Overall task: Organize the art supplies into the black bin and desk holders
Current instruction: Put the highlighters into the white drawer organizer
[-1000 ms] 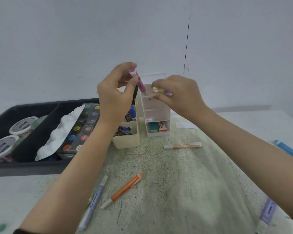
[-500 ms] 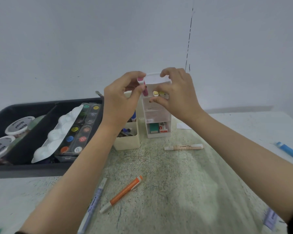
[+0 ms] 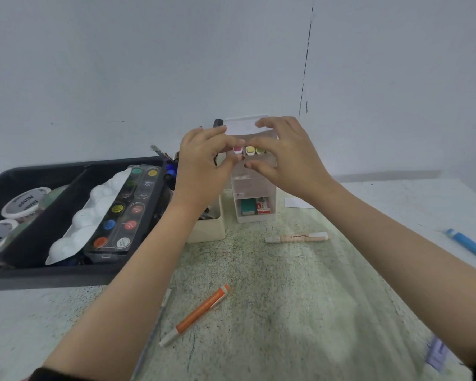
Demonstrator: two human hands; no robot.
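Head view: the left hand point(image 3: 204, 166) pinches the pink marker point(image 3: 237, 150) standing in the clear holder point(image 3: 254, 188) on the table point(image 3: 286, 284). The right hand point(image 3: 286, 160) curls by the yellow marker point(image 3: 250, 150); its grip I cannot tell

Plain pale grey-white wall point(image 3: 121, 64) behind; thin dark vertical seam point(image 3: 307, 64) right of centre. Table point(image 3: 300, 298) pale, stained green, dark speckles. Light soft.

STABILO (small print) on peach pen point(image 3: 297, 237)

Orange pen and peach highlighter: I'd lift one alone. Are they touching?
Apart. The head view shows bare tabletop between the orange pen and the peach highlighter.
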